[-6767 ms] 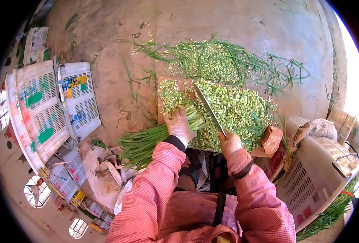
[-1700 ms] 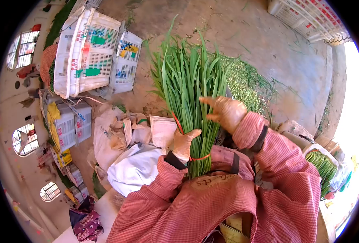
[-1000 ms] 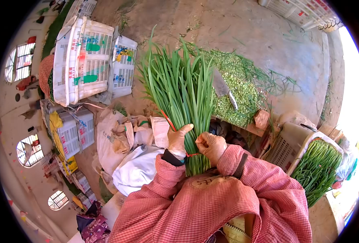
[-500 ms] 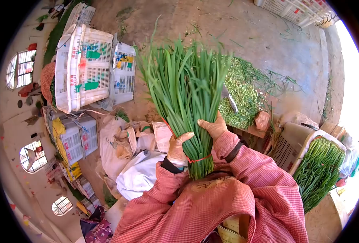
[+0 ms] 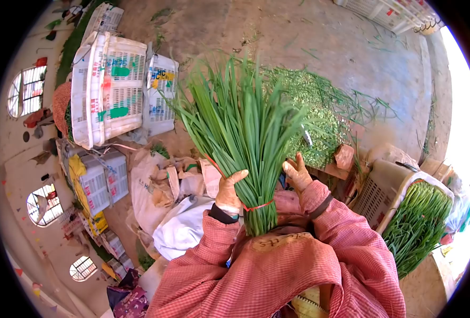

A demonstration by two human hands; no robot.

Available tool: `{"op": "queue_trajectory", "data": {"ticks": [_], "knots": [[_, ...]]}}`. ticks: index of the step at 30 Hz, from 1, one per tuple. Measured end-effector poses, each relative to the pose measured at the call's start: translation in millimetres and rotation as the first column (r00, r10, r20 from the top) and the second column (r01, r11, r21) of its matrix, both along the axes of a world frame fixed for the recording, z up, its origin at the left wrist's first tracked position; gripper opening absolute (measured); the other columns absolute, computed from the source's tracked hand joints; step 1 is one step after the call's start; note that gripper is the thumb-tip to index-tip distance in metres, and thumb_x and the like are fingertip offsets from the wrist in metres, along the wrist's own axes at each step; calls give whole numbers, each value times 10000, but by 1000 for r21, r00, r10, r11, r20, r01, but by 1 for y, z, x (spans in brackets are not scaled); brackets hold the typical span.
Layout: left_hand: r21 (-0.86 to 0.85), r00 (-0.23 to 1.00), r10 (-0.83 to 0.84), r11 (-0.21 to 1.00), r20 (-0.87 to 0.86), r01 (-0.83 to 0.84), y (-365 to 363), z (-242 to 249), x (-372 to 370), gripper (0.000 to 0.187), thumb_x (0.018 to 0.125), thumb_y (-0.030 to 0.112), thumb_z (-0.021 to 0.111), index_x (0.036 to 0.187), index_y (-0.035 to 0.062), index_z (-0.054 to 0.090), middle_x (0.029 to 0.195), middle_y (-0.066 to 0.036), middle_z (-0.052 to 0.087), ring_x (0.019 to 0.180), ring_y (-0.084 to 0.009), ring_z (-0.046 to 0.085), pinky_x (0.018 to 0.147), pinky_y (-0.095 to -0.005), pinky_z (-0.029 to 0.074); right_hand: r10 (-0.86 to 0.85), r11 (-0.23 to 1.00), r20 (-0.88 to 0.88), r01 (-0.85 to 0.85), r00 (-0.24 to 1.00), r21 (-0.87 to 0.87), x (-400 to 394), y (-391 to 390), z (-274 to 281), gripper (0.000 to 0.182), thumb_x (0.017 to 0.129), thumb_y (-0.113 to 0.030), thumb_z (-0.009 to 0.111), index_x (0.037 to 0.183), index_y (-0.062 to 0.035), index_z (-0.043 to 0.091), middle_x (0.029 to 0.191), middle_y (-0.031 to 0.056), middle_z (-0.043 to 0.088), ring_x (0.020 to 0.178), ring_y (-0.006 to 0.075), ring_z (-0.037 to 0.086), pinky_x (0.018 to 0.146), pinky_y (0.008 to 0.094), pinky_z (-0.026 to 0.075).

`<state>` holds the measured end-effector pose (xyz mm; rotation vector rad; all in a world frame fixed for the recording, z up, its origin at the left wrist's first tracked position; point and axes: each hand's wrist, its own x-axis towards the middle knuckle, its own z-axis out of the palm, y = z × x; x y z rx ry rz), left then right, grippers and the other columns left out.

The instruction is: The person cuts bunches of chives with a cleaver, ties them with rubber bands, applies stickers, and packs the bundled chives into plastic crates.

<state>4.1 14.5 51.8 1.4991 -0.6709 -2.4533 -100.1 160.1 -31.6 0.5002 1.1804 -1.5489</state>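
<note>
A large bundle of green garlic chives (image 5: pixel 240 132) stands in front of me, leaves fanned out at the top. A red band (image 5: pixel 258 205) circles its lower stems. My gloved left hand (image 5: pixel 228 192) grips the bundle from the left, thumb across the front, its other fingers hidden behind the leaves. A second red strip (image 5: pixel 214 165) runs along the bundle's left edge, just above that hand. My right hand (image 5: pixel 298 174), also gloved, is just off the bundle's right side with fingers apart, holding nothing.
At right, a white crate (image 5: pixel 379 204) is packed with chives. Cut trimmings (image 5: pixel 325 127) lie beyond the bundle, near a brick (image 5: pixel 343 157). Stacked white crates (image 5: pixel 123 87) stand at left, above crumpled sacks (image 5: pixel 152 185) and a white cloth (image 5: pixel 182 225).
My right hand has let go of the bundle and drawn slightly right, its fingers opening. The leaves have spread wider and lean more to both sides; the left hand keeps its grip.
</note>
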Motion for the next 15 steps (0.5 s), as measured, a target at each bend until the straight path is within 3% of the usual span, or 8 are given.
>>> {"op": "queue_trajectory", "data": {"ticks": [1, 3, 5, 6, 7, 9, 12, 15], "knots": [[-20, 998, -42, 999, 42, 43, -6, 2, -10, 425, 710, 13, 604, 1115, 0, 479, 1004, -125, 584, 915, -260, 585, 823, -375, 494, 132, 991, 9, -132, 991, -25, 12, 10, -15, 1094, 668, -303, 764, 1366, -31, -33, 1325, 229, 314, 1242, 299, 307, 988, 400, 323], [-208, 989, -117, 969, 92, 134, -8, 15, -34, 463, 717, 84, 648, 1139, 17, 469, 1025, -109, 571, 961, -223, 559, 837, -378, 463, 280, 896, -124, -305, 952, -322, 20, -11, 12, 1101, 619, -289, 799, 1371, -27, 38, 1298, 200, 363, 1217, 270, 348, 1001, 394, 305], [-350, 978, -208, 917, -15, 190, -12, 24, -37, 684, 688, 47, 691, 1263, 3, 324, 1173, -139, 482, 1118, -218, 446, 967, -373, 332, 374, 901, -239, -412, 896, -135, 9, -25, 33, 992, 604, -218, 812, 1343, -19, 182, 1230, 163, 455, 1144, 232, 441, 966, 367, 357], [-314, 979, -110, 936, 173, 161, -9, 36, -32, 932, 668, 81, 725, 1356, -10, 102, 1247, -177, 401, 1202, -234, 354, 1023, -365, 234, 325, 911, -130, -347, 937, -222, 3, -27, 35, 936, 601, -191, 812, 1316, -18, 234, 1186, 143, 495, 1094, 219, 481, 940, 356, 384], [-360, 944, -145, 899, 297, 251, -17, 23, -16, 1094, 643, 97, 753, 1365, 0, -62, 1274, -207, 359, 1202, -260, 355, 1012, -349, 260, 278, 913, -17, -270, 960, -308, -1, -32, 36, 882, 598, -164, 813, 1290, -17, 286, 1141, 122, 534, 1044, 206, 521, 915, 344, 411], [-213, 931, -188, 941, 314, 262, -18, 23, -17, 905, 687, 175, 731, 1351, -12, 145, 1225, -175, 437, 1124, -236, 446, 957, -333, 343, 305, 865, -144, -337, 941, -371, 15, -22, 24, 843, 625, -139, 792, 1297, -48, 292, 1151, 107, 531, 1046, 197, 522, 905, 334, 421], [17, 957, -291, 957, -6, 291, -25, -10, -22, 382, 770, 291, 633, 1041, 30, 565, 908, -53, 621, 790, -166, 604, 726, -310, 496, 333, 803, -42, -307, 942, -510, 30, -6, 40, 911, 656, -125, 770, 1365, -89, 199, 1248, 100, 450, 1141, 188, 439, 945, 330, 379], [-180, 971, -235, 954, 51, 241, -16, -19, -31, 333, 728, 179, 664, 1009, 26, 571, 876, -48, 622, 749, -160, 599, 698, -286, 497, 312, 851, 73, -245, 947, -465, 3, 2, 37, 908, 673, -155, 763, 1365, -91, 179, 1233, 101, 460, 1130, 201, 443, 945, 332, 379]]}}
